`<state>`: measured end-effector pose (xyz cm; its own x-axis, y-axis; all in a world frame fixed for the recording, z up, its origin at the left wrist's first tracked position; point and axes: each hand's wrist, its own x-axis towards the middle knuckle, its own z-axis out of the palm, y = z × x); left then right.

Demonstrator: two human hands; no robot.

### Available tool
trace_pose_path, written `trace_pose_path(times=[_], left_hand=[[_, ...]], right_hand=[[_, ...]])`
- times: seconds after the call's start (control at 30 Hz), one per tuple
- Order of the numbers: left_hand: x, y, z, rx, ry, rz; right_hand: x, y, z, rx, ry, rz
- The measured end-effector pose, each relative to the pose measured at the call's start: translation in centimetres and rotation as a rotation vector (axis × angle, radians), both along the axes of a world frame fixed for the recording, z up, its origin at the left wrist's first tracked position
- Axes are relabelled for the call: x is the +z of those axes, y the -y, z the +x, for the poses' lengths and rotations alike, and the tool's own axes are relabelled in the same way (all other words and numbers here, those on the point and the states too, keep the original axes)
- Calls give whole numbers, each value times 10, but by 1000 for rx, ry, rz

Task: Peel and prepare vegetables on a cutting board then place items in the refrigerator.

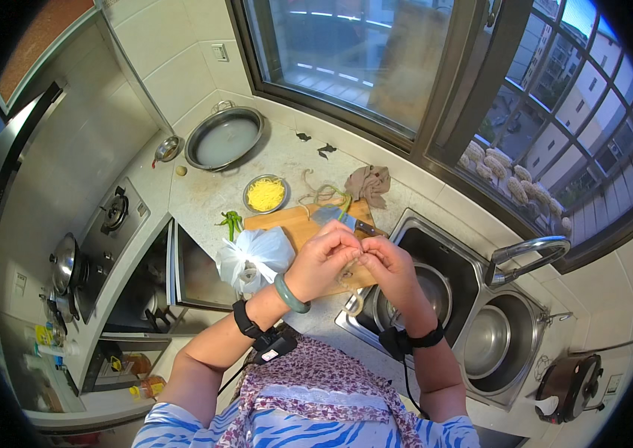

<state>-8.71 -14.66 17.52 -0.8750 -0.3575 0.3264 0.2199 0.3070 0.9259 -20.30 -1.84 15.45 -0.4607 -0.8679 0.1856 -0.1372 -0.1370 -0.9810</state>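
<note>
My left hand (319, 262), with a jade-like bangle at its wrist, and my right hand (390, 262) meet above a wooden cutting board (271, 223). Their fingertips pinch a thin, pale strand (356, 301), perhaps a long bean, whose curled end hangs below them. My fingers hide the part they grip. Beyond my hands, a kitchen knife (369, 228) lies on the board, its blade partly covered by my left hand. Green and pale long strands (327, 193), apparently long beans, lie at the board's far edge. A tied white plastic bag (257, 255) stands left of my left hand.
Shredded yellow food (266, 194) fills a metal bowl, with green peppers (232, 222) nearby. A large basin (225, 137) holds cloudy liquid. A crumpled brown cloth (369, 185) lies near the window. The double sink (476, 297) with its faucet (518, 257) is on the right.
</note>
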Motion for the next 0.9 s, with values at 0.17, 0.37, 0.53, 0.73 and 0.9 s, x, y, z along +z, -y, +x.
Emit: trace_pose_path(times=[0.17, 0.37, 0.53, 0.73, 0.9], left_hand=[[-12, 6, -1, -80, -23, 197], [-24, 11, 6, -248, 70, 283], [-35, 20, 17, -197, 163, 482], [-70, 42, 20, 320, 365, -352], [-83, 45, 18, 450, 494, -576]], right_hand=[[-5, -3, 0, 10, 53, 16], [-2, -11, -2, -12, 126, -2], [-5, -24, -24, -175, 398, -119], [0, -33, -43, -185, 552, -333], [9, -38, -49, -231, 546, -380]])
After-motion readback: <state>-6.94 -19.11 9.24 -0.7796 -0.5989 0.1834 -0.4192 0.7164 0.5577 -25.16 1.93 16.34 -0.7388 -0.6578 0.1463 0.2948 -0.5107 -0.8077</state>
